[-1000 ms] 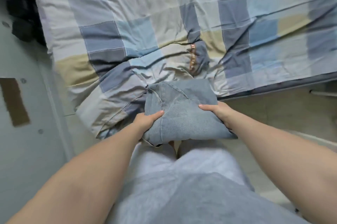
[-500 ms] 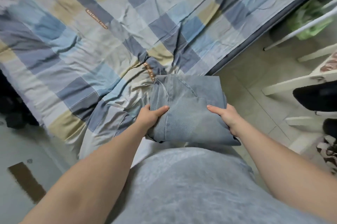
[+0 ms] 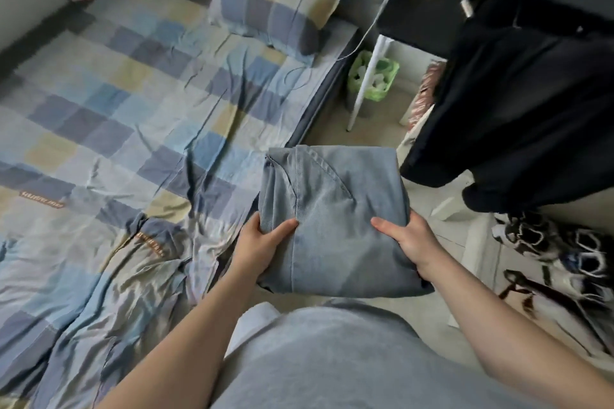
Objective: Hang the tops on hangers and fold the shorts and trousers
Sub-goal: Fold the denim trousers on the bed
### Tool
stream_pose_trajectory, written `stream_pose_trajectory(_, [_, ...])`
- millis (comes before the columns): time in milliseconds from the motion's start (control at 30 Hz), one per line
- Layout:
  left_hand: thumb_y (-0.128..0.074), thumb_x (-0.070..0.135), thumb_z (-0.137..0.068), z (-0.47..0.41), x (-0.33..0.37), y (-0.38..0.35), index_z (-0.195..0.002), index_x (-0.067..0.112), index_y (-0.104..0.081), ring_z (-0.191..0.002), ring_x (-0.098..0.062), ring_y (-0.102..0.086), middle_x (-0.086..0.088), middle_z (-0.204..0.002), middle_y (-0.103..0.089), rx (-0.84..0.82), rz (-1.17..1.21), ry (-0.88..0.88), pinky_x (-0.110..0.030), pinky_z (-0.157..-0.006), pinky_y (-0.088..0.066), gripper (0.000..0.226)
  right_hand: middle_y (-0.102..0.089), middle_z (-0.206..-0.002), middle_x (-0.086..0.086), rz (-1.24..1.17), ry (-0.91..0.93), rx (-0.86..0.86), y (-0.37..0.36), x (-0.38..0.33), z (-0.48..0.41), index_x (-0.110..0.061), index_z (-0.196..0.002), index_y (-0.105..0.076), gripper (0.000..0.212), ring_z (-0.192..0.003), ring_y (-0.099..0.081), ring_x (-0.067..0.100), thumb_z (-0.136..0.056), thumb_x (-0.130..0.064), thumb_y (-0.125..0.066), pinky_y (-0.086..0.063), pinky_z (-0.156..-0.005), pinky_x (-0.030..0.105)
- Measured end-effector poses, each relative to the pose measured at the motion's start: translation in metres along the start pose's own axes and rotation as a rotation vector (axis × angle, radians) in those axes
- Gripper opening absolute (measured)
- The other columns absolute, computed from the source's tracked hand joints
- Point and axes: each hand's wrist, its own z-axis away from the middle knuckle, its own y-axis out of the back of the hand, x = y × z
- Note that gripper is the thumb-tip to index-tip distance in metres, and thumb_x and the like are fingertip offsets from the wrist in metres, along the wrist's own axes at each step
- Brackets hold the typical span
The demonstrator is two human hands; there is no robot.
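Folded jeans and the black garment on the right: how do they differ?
The folded jeans are pale blue denim; the black garment is black. The folded jeans form a compact block, gripped at either side by the left hand and right hand; the black garment hangs loose, with neither hand on it. Both are clothing.

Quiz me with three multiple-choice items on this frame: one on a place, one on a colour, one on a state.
1. Where is the green bin? A on the bed; B on the floor by the white table leg; C on the pillow.
2. What colour are the folded trousers? A black; B red; C light blue.
3. How are the trousers held? A by the left hand and the right hand, one on each side; B by the right hand alone; C unheld, lying on the floor.
Answers: 1 B, it stands on the floor beside the leg; 2 C, pale denim; 3 A, a thumb lies on top at each side.
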Motion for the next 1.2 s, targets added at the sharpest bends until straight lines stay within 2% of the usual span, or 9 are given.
stream_pose_trajectory(133, [-0.084, 0.056, -0.07, 0.003, 0.054, -0.085, -0.102, 0.037, -0.061, -0.08, 0.013, -0.064, 0.02, -0.098, -0.069, -0.136, -0.067, -0.11, -0.008, -0.063, -0.048, 0.043, -0.077, -0.096, -0.012, -0.083, 0.041, 0.135, 0.096, 0.001, 0.015, -0.026, -0.11, -0.065, 0.035, -0.085, -0.074, 0.008, -0.081, -0.017, -0.083, -0.054, -0.062, 0.014])
stream_pose_trajectory(233, [-0.084, 0.057, -0.07, 0.002, 0.088, -0.145, -0.104, 0.033, -0.063, -0.091, 0.0, -0.067, 0.017, -0.099, -0.071, -0.238, -0.14, -0.181, -0.026, -0.08, -0.054, 0.046, -0.077, -0.096, -0.013, -0.142, 0.044, 0.257, 0.155, 0.011, 0.033, -0.025, -0.112, -0.065, 0.04, -0.085, -0.074, 0.005, -0.078, -0.021, -0.085, -0.054, -0.064, 0.014])
stream_pose_trajectory(433, [-0.083, 0.056, -0.072, 0.005, 0.139, -0.26, -0.098, 0.03, -0.062, -0.086, 0.0, -0.065, 0.016, -0.093, -0.071, -0.482, -0.294, -0.32, -0.029, -0.078, -0.052, 0.042, -0.075, -0.11, -0.008, -0.27, 0.057, 0.532, 0.241, 0.042, 0.076, -0.027, -0.123, -0.064, 0.063, -0.101, -0.071, 0.011, -0.064, -0.035, -0.084, -0.053, -0.085, 0.031])
stream_pose_trajectory(600, [-0.084, 0.049, -0.074, 0.014, 0.176, -0.359, -0.114, 0.032, -0.063, -0.097, -0.002, -0.066, 0.017, -0.103, -0.072, -0.742, -0.367, -0.408, -0.025, -0.085, -0.052, 0.048, -0.076, -0.107, -0.011, -0.393, 0.048, 0.76, 0.292, 0.065, 0.11, -0.029, -0.12, -0.066, 0.058, -0.096, -0.072, 0.009, -0.065, -0.032, -0.084, -0.056, -0.074, 0.022])
stream_pose_trajectory(733, [-0.085, 0.046, -0.073, 0.015, 0.206, -0.44, -0.103, 0.038, -0.061, -0.091, 0.011, -0.064, 0.031, -0.096, -0.069, -0.928, -0.435, -0.46, -0.008, -0.07, -0.048, 0.039, -0.073, -0.1, -0.023, -0.525, 0.036, 0.929, 0.327, 0.072, 0.123, -0.041, -0.113, -0.061, 0.062, -0.086, -0.071, 0.0, -0.057, -0.041, -0.087, -0.055, -0.061, 0.014])
stream_pose_trajectory(833, [-0.084, 0.05, -0.072, 0.012, 0.232, -0.501, -0.103, 0.038, -0.06, -0.091, 0.005, -0.064, 0.023, -0.095, -0.07, -1.046, -0.533, -0.491, -0.015, -0.072, -0.047, 0.041, -0.076, -0.102, -0.013, -0.63, 0.02, 1.034, 0.352, 0.072, 0.122, -0.035, -0.117, -0.062, 0.077, -0.09, -0.074, 0.011, -0.046, -0.05, -0.089, -0.059, -0.07, 0.025])
stream_pose_trajectory(933, [-0.083, 0.048, -0.073, 0.01, 0.258, -0.557, -0.11, 0.037, -0.059, -0.094, 0.005, -0.061, 0.024, -0.1, -0.067, -1.163, -0.612, -0.529, -0.012, -0.07, -0.044, 0.045, -0.076, -0.11, -0.002, -0.741, -0.03, 1.139, 0.372, 0.07, 0.116, -0.025, -0.125, -0.063, 0.088, -0.098, -0.074, 0.023, -0.045, -0.05, -0.092, -0.058, -0.086, 0.043])
stream_pose_trajectory(1100, [-0.084, 0.038, -0.078, 0.001, 0.284, -0.634, -0.123, 0.031, -0.058, -0.097, 0.007, -0.058, 0.022, -0.109, -0.064, -1.32, -0.665, -0.517, -0.014, -0.075, -0.045, 0.052, -0.077, -0.106, -0.003, -0.893, -0.045, 1.279, 0.397, 0.06, 0.098, -0.026, -0.123, -0.063, 0.082, -0.093, -0.075, 0.019, -0.049, -0.048, -0.092, -0.06, -0.065, 0.027])
stream_pose_trajectory(1200, [-0.083, 0.028, -0.081, -0.001, 0.292, -0.671, -0.12, 0.03, -0.059, -0.104, -0.01, -0.063, 0.012, -0.112, -0.067, -1.381, -0.679, -0.445, -0.028, -0.089, -0.05, 0.045, -0.076, -0.111, -0.003, -0.962, -0.038, 1.326, 0.41, 0.054, 0.085, -0.026, -0.125, -0.061, 0.082, -0.098, -0.074, 0.02, -0.053, -0.047, -0.092, -0.059, -0.074, 0.032])
